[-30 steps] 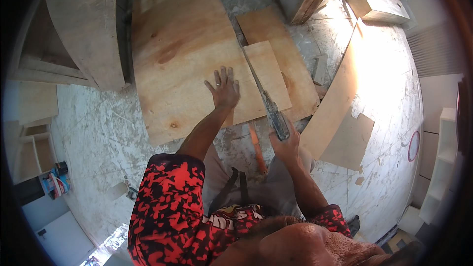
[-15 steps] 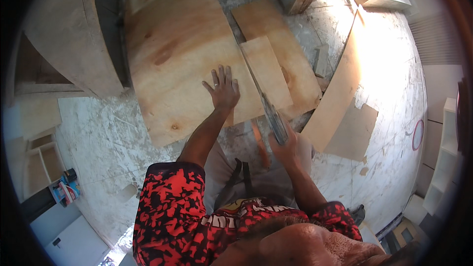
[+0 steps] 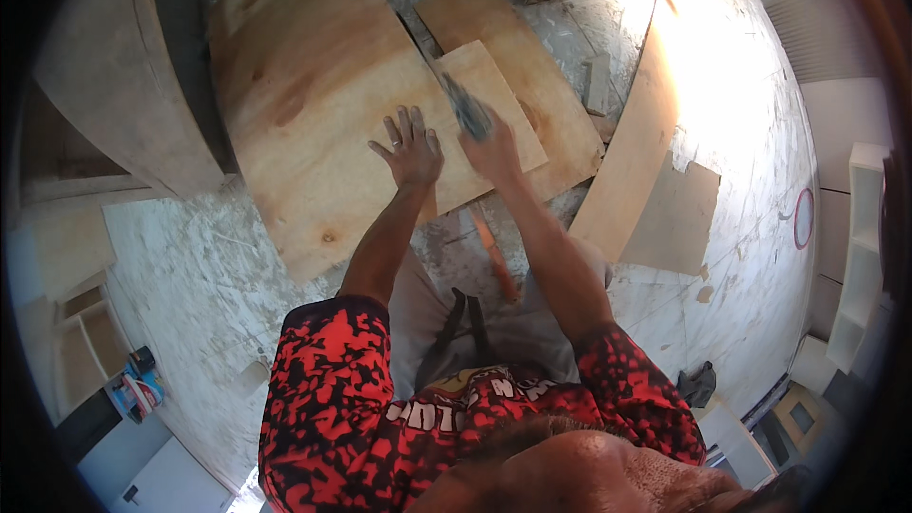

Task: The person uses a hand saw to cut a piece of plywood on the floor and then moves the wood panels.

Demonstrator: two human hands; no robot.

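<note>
My left hand [image 3: 414, 154] lies flat on a large plywood sheet [image 3: 294, 76], fingers spread, close to the sheet's right side. My right hand [image 3: 492, 147] is wrapped round the handle of a hand saw [image 3: 464, 106], held at that right edge. Motion blurs the saw, and little of its blade shows. Just right of the saw lies a narrower pale plywood piece [image 3: 508, 109], resting over a browner plywood board [image 3: 499, 24].
An orange strip-like object [image 3: 494, 256] lies on the floor between my legs. To the right are a long board [image 3: 632, 133] and a grey panel with a broken edge [image 3: 674, 214]. A curved wooden panel [image 3: 119, 66] stands at the left. White shelving [image 3: 855, 256] stands far right.
My right hand has pushed the saw forward and left along the sheet's edge. The left hand keeps its place on the plywood. The whole view has shifted slightly.
</note>
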